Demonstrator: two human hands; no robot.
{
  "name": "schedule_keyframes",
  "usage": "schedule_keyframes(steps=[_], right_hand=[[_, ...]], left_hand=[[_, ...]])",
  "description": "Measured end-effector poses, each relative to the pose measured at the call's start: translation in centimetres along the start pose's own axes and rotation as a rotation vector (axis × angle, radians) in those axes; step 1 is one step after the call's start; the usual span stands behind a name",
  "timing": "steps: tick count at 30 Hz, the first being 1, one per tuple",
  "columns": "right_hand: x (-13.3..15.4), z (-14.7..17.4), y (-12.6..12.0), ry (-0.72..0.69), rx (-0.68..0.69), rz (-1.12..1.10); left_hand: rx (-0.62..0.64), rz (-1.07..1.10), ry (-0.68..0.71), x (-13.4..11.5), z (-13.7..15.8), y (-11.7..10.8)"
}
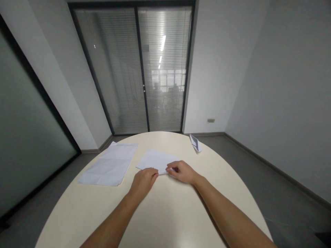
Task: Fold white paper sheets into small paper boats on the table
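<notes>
A white sheet of paper (156,158) lies on the table in front of me, its near edge between my two hands. My left hand (145,179) is closed at the near left part of that edge, thumb and fingers pinched on the paper. At the near right part, my right hand (182,171) bends its fingers and thumb together on the same sheet. Its fingertips partly cover the paper there. Whether the near edge is folded over is too small to tell.
The round cream table (165,213) carries a stack of creased white sheets (110,165) on the left. A folded paper piece (196,143) stands near the far right rim. Beyond are a glass door with blinds (165,86) and a white wall (222,62).
</notes>
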State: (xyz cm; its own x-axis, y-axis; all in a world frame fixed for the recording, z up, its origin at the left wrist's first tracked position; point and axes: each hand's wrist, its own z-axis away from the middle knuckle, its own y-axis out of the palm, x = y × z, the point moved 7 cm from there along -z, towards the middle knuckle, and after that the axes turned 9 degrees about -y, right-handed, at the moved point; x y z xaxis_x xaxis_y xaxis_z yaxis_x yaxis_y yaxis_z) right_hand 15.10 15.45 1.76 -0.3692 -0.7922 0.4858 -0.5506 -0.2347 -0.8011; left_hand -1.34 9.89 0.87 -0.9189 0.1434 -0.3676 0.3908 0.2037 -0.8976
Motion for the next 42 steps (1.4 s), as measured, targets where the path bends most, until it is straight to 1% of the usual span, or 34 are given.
schedule_keyframes(steps=[3, 11, 15, 19, 26, 33, 36, 42], right_hand=[[0.0, -0.1, -0.3, 0.003, -0.019, 0.020], [-1.4, -0.1, -0.2, 0.049, -0.100, -0.043], [-1.5, -0.1, -0.2, 0.046, -0.123, -0.049], [-1.6, -0.3, 0.0, 0.025, -0.153, -0.060], [-2.7, -0.3, 0.4, 0.059, -0.170, 0.005], [-2.8, -0.2, 0.5, 0.099, -0.181, 0.080], [-2.7, -0.1, 0.6, 0.089, -0.175, 0.084], [-2.7, -0.1, 0.7, 0.027, -0.183, 0.120]], left_hand=[[0.006, -0.018, -0.013, -0.2, 0.0, -0.2], [-0.011, -0.068, -0.003, -0.5, -0.1, -0.5], [-0.017, -0.029, -0.009, -0.5, 0.0, -0.6], [-0.042, 0.012, -0.024, 0.0, -0.1, -0.2], [-0.091, 0.040, -0.033, 0.9, -0.3, 0.7], [-0.085, 0.076, -0.043, 1.0, -0.2, 0.8], [-0.074, 0.071, -0.014, 0.8, -0.1, 0.8], [-0.069, 0.060, -0.013, 0.6, -0.1, 0.6]])
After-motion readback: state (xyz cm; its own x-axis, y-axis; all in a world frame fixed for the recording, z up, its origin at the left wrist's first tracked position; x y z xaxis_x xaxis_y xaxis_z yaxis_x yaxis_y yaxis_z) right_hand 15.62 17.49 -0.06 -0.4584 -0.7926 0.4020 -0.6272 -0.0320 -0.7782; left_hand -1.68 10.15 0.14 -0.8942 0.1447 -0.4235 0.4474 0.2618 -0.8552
